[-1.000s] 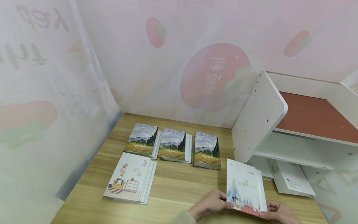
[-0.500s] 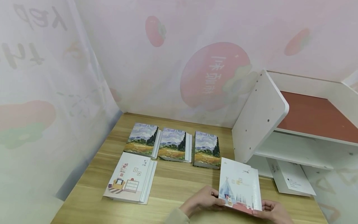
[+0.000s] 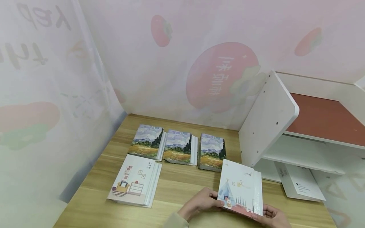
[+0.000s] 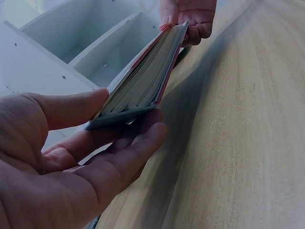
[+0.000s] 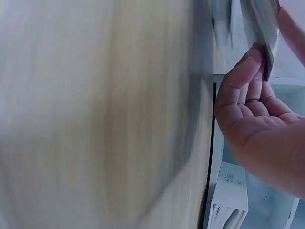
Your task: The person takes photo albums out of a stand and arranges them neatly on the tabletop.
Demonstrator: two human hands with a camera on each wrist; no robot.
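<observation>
Both hands hold a tent-cover notebook (image 3: 239, 190) tilted above the wooden table (image 3: 176, 186): the left hand (image 3: 199, 202) pinches its left edge, the right hand (image 3: 269, 217) curls under its lower right corner. Beyond the left hand lie three landscape-cover books (image 3: 178, 147) and an armchair-cover notebook (image 3: 134, 180). Just past the right hand, the white shelf unit (image 3: 268, 123) holds a white booklet (image 3: 299, 183) in its lowest compartment.

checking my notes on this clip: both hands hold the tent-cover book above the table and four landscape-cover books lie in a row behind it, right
Not quite: the row holds three landscape-cover books, not four, as the head view shows. The rest stands: the left hand and right hand hold the tent-cover book above the table.
</observation>
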